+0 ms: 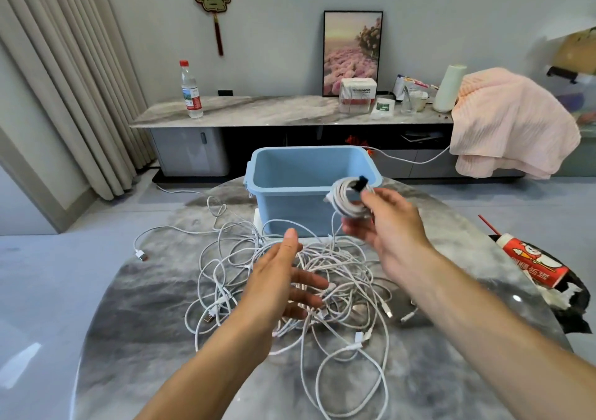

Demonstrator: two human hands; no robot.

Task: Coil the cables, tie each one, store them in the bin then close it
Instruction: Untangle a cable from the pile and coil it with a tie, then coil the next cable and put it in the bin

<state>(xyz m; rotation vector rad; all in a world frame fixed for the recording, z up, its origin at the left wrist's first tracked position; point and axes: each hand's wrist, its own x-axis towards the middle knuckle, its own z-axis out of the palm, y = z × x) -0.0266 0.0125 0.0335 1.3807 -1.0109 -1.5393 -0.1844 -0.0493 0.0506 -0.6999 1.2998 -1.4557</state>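
While the right hand (383, 223) pinches 1 coiled white cable (346, 199) bound with a black tie just before the open blue bin (283, 190), the left hand (283, 277) hovers, fingers spread, above tangled cables (322, 277) on the table (145, 323).

The table (161, 290) looks like polished grey marble, glossy enough to throw back window light near its edges. The loose cables (322, 274) on it have smooth white plastic sheathing, with small metal plugs at the ends. The coiled cable (346, 199) is of the same white plastic, bound by a matt black strap (359, 182) that looks like cloth. The bin (290, 174) is light blue plastic, smooth and semi-matt. The carton (532, 265) at the table's edge is printed glossy paperboard. A pink cloth (509, 123) with a crinkled weave drapes over the marble-topped sideboard (258, 110) behind.
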